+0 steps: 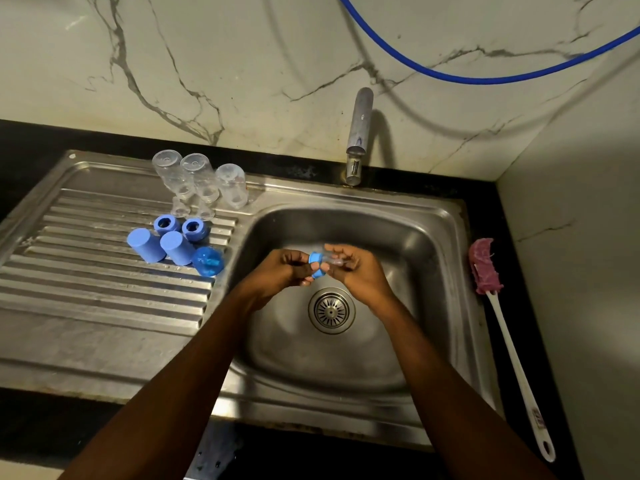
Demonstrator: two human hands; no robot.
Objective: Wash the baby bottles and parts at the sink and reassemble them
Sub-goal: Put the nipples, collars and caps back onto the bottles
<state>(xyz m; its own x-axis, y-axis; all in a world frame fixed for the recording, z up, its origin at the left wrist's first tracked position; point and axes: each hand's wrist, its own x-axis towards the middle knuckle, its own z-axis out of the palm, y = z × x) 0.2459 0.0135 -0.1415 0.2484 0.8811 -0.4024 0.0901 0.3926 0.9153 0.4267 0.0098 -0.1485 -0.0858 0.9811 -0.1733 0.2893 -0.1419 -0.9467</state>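
Your left hand (292, 270) pinches the ring (314, 260) and your right hand (362, 273) pinches the nipple (333, 261) just right of it, touching; their shared axis runs left-right. They sit over the basin (426, 258), above the drain (331, 310), walls well apart. The bottles (197, 178) stand left on the drainboard (104, 289); the brush (485, 268) lies right.

A blue collar ring (315, 263) with a clear teat (334, 259) was held between the left grip (287, 271) and the right grip (360, 271). Left of the left grip, two blue caps (145, 244), two blue rings (167, 225) and a blue round lid (207, 260) were laid. Beyond them, two loose teats (180, 206) and three clear bottles (197, 174) were stood upside down.
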